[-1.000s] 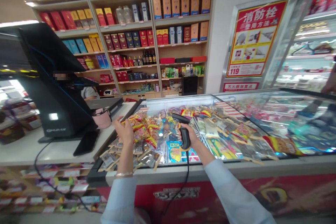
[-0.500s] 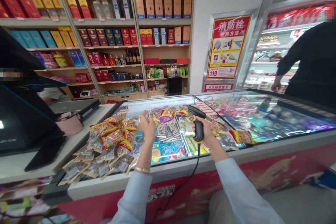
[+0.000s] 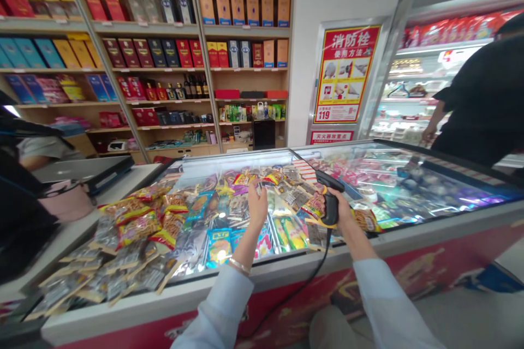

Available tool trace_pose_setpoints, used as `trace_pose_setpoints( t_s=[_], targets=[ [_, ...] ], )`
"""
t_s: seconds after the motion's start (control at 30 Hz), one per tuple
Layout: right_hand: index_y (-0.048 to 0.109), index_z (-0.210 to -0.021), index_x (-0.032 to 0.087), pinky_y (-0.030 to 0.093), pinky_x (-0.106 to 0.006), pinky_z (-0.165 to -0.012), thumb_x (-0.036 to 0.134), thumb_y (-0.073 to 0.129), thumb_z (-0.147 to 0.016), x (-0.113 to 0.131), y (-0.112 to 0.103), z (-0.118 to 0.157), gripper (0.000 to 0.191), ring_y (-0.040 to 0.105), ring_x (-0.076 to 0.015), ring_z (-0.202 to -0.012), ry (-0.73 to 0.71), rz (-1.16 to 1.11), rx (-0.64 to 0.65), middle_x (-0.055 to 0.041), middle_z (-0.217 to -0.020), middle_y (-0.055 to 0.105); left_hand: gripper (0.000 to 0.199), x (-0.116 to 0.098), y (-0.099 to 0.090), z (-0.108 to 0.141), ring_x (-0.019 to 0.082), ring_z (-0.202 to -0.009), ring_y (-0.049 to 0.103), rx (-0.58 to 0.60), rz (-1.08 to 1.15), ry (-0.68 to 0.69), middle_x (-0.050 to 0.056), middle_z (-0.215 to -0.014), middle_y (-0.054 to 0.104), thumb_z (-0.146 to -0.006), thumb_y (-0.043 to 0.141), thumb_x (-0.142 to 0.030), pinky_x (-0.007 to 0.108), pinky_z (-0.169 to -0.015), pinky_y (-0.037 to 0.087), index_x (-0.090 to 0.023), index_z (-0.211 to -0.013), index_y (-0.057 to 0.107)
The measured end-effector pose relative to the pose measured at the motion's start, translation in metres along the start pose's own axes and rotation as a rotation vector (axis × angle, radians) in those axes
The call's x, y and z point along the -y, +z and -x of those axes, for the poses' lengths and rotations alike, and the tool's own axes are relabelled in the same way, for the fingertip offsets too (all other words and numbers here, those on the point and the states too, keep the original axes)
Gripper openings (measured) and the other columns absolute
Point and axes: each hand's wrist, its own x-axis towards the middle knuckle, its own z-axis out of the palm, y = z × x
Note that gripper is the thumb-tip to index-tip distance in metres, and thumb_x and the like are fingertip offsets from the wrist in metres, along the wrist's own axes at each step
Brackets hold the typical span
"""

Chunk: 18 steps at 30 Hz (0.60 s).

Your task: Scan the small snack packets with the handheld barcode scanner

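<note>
My right hand [image 3: 344,211] is wrapped round the grip of a black and yellow handheld scanner [image 3: 331,202], whose cable hangs down over the freezer front. My left hand [image 3: 257,204] is raised above the glass top with fingers apart, holding nothing. Red and yellow snack packets [image 3: 140,227] are piled on the left part of the glass. In front of them lies a heap of small clear packets with grey labels [image 3: 118,272]. More packets [image 3: 295,196] lie between my left hand and the scanner, and another snack packet [image 3: 365,220] sits behind my right wrist.
The chest freezer [image 3: 426,229] spans the front. A counter at the left holds a pink container [image 3: 67,200] and a dark flat device [image 3: 94,172]. One person in black [image 3: 483,92] stands at the right; another is partly visible at left. Stocked shelves [image 3: 143,72] line the back.
Both hands have shifted right in the view, the right still holding the scanner. The view has turned, so the snack piles appear farther left. The person at the right leans lower.
</note>
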Motion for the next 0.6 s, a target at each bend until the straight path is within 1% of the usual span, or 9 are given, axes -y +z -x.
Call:
trace_pose_setpoints(
  t_s=[0.13,0.23,0.37,0.5,0.6],
  targets=[
    [0.056,-0.071,0.02,0.038,-0.022,-0.033,0.04,0.068,-0.069,-0.003,-0.018,-0.001,0.023,0.045,-0.0104,-0.035,0.005,-0.032,-0.059,0.0028,-0.048,0.054,0.03,0.016,0.025,0.006,0.021,-0.119,0.053,0.09,-0.023,-0.046,0.01,-0.122,0.057,-0.083,0.048,-0.022,0.039,-0.104,0.038,-0.02,-0.113,0.05],
    [0.056,-0.073,0.021,0.039,-0.023,-0.034,0.042,0.069,-0.067,-0.007,-0.028,-0.005,0.025,0.047,-0.0112,-0.037,-0.021,-0.029,-0.088,0.0025,-0.049,0.055,0.031,0.028,0.037,0.01,0.02,-0.117,0.054,0.154,-0.035,-0.038,0.011,-0.121,0.057,-0.083,0.05,-0.024,0.039,-0.104,0.037,-0.02,-0.114,0.049],
    [0.055,-0.069,0.02,0.04,-0.023,-0.035,0.043,0.07,-0.066,-0.011,-0.036,-0.01,0.028,0.049,-0.0114,-0.038,-0.038,-0.052,-0.12,0.0014,-0.05,0.056,0.032,0.036,0.039,0.014,0.021,-0.115,0.054,0.197,-0.039,0.002,0.012,-0.118,0.057,-0.084,0.05,-0.028,0.039,-0.104,0.037,-0.018,-0.115,0.048],
    [0.054,-0.063,0.019,0.039,-0.023,-0.034,0.043,0.068,-0.067,-0.012,-0.036,-0.009,0.028,0.047,-0.0106,-0.036,0.038,-0.066,-0.133,0.0011,-0.048,0.055,0.033,0.033,0.037,0.017,0.021,-0.116,0.054,0.197,-0.039,-0.01,0.012,-0.12,0.057,-0.084,0.05,-0.028,0.04,-0.103,0.038,-0.02,-0.117,0.047],
    [0.053,-0.061,0.02,0.039,-0.023,-0.034,0.042,0.067,-0.068,-0.012,-0.034,-0.007,0.028,0.045,-0.0104,-0.035,0.061,-0.053,-0.12,0.0011,-0.046,0.054,0.037,0.032,0.042,0.019,0.022,-0.117,0.053,0.237,-0.046,-0.012,0.012,-0.12,0.057,-0.083,0.053,-0.027,0.041,-0.103,0.038,-0.02,-0.118,0.046]
  ],
)
